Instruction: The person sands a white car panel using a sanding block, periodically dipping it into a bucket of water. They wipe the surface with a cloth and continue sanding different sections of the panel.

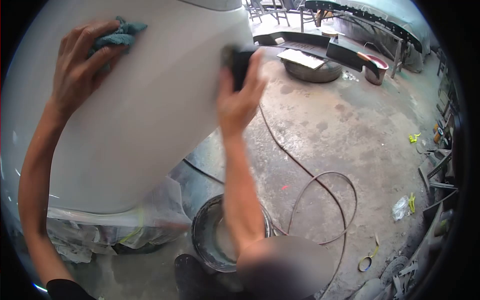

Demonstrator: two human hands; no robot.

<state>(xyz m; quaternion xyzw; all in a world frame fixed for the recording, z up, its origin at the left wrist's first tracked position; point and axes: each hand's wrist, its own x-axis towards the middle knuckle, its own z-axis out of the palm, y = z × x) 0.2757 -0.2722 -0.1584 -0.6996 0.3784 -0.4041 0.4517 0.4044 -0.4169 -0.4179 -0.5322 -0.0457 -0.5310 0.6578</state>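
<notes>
Your left hand (75, 72) has its fingers curled around a crumpled teal cloth (120, 37), held against the upper left of the glossy white body panel (140, 115). Your right hand (241, 107), blurred, grips a black block (242, 67) at the panel's right side; you hold it between thumb and fingers, but the blur hides exactly how its face meets the surface.

Below the panel, translucent plastic sheeting (167, 207) hangs at the near left. A round black bucket (197, 240) stands on the concrete floor (315, 125) under your right forearm, just beside your dark shoe (190, 270). To the right, a thin hose (280, 144) loops across the floor.

At the far side, a long black bumper piece (305, 44) extends above a tire (315, 75) that has a white sheet (302, 58) lying on top. A paint pot (375, 77) with a reddish rim stands right of the tire, near the bumper piece's end.
</notes>
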